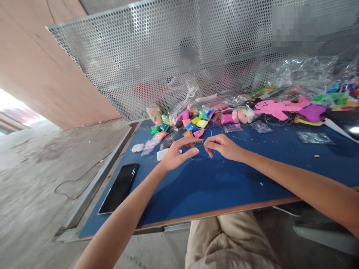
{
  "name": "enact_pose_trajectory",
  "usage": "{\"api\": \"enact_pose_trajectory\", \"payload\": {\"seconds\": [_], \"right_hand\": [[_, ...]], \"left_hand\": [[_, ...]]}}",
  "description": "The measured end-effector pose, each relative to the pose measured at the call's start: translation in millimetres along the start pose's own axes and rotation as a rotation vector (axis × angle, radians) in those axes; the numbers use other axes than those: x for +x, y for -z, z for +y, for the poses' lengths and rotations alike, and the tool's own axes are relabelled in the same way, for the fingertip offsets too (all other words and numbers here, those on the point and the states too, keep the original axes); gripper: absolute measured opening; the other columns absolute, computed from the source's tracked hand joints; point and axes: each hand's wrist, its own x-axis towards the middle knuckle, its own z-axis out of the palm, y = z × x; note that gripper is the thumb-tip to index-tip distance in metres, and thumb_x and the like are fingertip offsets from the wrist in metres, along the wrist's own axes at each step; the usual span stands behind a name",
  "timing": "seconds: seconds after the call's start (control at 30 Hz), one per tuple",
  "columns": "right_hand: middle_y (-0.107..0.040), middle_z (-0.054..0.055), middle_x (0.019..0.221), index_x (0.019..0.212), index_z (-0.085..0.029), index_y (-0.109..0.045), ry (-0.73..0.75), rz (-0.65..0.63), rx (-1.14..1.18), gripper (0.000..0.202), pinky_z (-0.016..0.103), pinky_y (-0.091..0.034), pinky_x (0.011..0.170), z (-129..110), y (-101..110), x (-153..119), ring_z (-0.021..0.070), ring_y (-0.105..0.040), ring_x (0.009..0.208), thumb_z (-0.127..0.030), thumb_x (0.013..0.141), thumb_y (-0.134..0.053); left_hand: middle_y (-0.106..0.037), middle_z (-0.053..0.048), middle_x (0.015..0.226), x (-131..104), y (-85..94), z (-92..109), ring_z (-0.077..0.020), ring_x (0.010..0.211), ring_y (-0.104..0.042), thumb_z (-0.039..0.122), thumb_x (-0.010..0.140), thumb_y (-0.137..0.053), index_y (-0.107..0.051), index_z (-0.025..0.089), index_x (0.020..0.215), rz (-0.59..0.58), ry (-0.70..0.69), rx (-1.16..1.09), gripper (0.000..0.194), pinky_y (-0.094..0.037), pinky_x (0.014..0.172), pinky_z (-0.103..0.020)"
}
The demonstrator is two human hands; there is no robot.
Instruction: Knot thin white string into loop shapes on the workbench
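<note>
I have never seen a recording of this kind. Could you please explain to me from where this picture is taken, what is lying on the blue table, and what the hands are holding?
There is no machine here: these are a person's bare hands, seen by a camera worn on that person's head, looking forward and down. It is the only view.

On the blue table, a black phone-like device lies at the left. Behind the hands are small colourful packets, with a pink figure farther right. A perforated metal panel stands behind.

The right hand seems to pinch a thin pale strand. The left hand is beside it, thumb and index finger apart; whether it also holds the strand is unclear.
</note>
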Motion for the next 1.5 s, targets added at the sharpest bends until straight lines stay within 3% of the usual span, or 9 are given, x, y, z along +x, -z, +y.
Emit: {"api": "enact_pose_trajectory", "payload": {"seconds": [0.07, 0.13, 0.23, 0.3, 0.5, 0.8, 1.2, 1.37, 1.5], "right_hand": [[-0.062, 0.0, 0.06, 0.071, -0.017, -0.061, 0.039, -0.019, 0.06, 0.037, 0.029, -0.042, 0.07, -0.3, 2.9, -1.1, 0.0139, -0.057, 0.06, -0.038, 0.1, -0.05], [-0.059, -0.001, 0.057, 0.071, -0.017, -0.06, 0.061, -0.057, 0.166, 0.037, 0.029, -0.041, 0.068, 0.4, 4.3, -2.0, 0.0127, -0.053, 0.056, -0.038, 0.1, -0.051], [-0.056, -0.002, 0.057, 0.073, -0.016, -0.06, 0.008, -0.163, 0.415, 0.033, 0.028, -0.039, 0.065, 2.9, 1.3, -2.4, 0.0119, -0.049, 0.055, -0.036, 0.098, -0.056], [-0.056, -0.001, 0.058, 0.075, -0.015, -0.06, -0.048, -0.222, 0.584, 0.03, 0.028, -0.038, 0.064, 4.6, -3.0, -2.4, 0.0122, -0.05, 0.056, -0.034, 0.098, -0.058], [-0.058, 0.001, 0.059, 0.079, -0.013, -0.061, -0.088, -0.273, 0.793, 0.027, 0.028, -0.039, 0.065, 8.6, -12.3, -2.4, 0.0141, -0.054, 0.063, -0.034, 0.097, -0.06], [-0.063, 0.001, 0.066, 0.084, -0.013, -0.064, -0.072, -0.313, 0.576, 0.028, 0.027, -0.041, 0.069, 9.3, -10.9, -3.1, 0.0126, -0.058, 0.066, -0.037, 0.098, -0.06], [-0.066, 0.001, 0.067, 0.085, -0.016, -0.065, 0.083, -0.07, 0.204, 0.029, 0.029, -0.047, 0.07, -5.5, -12.7, -4.4, 0.0144, -0.061, 0.065, -0.038, 0.099, -0.053], [-0.068, 0.002, 0.069, 0.083, -0.017, -0.067, 0.162, 0.028, -0.016, 0.031, 0.029, -0.046, 0.076, -9.9, -11.1, -6.4, 0.016, -0.063, 0.072, -0.037, 0.1, -0.051], [-0.067, 0.002, 0.069, 0.083, -0.017, -0.066, 0.169, 0.033, -0.051, 0.032, 0.028, -0.046, 0.074, -8.2, -10.9, -6.2, 0.0157, -0.063, 0.071, -0.038, 0.101, -0.05]], "left_hand": [[-0.065, -0.01, 0.131, -0.5, 9.5, -3.0, -0.027, 0.114, -0.063, 0.054, 0.098, -0.044, -0.068, 0.026, 0.126, -0.145, 0.049, -0.155, 0.046, -0.051, 0.095, -0.04], [-0.061, -0.011, 0.137, -0.9, 13.9, -7.1, -0.0289, 0.121, -0.06, 0.053, 0.1, -0.037, -0.068, 0.026, 0.127, -0.184, 0.055, -0.255, 0.049, -0.051, 0.096, -0.043], [-0.061, -0.011, 0.135, -1.0, 7.4, -11.2, -0.0275, 0.123, -0.057, 0.041, 0.093, -0.06, -0.071, 0.026, 0.122, -0.082, -0.037, -0.197, 0.034, -0.049, 0.098, -0.041], [-0.066, -0.011, 0.126, -0.9, -2.9, -11.8, -0.0262, 0.118, -0.059, 0.033, 0.083, -0.076, -0.072, 0.025, 0.118, -0.011, -0.121, -0.139, 0.036, -0.049, 0.096, -0.038], [-0.072, -0.007, 0.099, -0.2, -26.1, -10.6, -0.0164, 0.084, -0.063, 0.027, 0.081, -0.078, -0.073, 0.027, 0.115, 0.193, -0.255, -0.08, 0.035, -0.051, 0.075, -0.03], [-0.075, -0.006, 0.088, -5.1, -17.7, -7.1, -0.0148, 0.073, -0.064, 0.029, 0.086, -0.072, -0.076, 0.022, 0.102, 0.195, -0.349, 0.148, 0.018, -0.051, 0.068, -0.028], [-0.076, -0.004, 0.081, -7.8, -28.8, -0.1, -0.0179, 0.075, -0.067, 0.044, 0.088, -0.068, -0.076, 0.022, 0.084, 0.393, -0.151, 0.269, 0.023, -0.052, 0.076, -0.032], [-0.074, -0.002, 0.078, -7.7, -31.2, 10.4, -0.0171, 0.076, -0.064, 0.042, 0.092, -0.062, -0.073, 0.021, 0.085, 0.361, -0.075, 0.312, 0.025, -0.049, 0.082, -0.032], [-0.071, -0.003, 0.081, -5.9, -32.8, 6.9, -0.016, 0.077, -0.062, 0.042, 0.091, -0.062, -0.069, 0.019, 0.088, 0.322, -0.038, 0.216, 0.025, -0.048, 0.08, -0.031]]}}
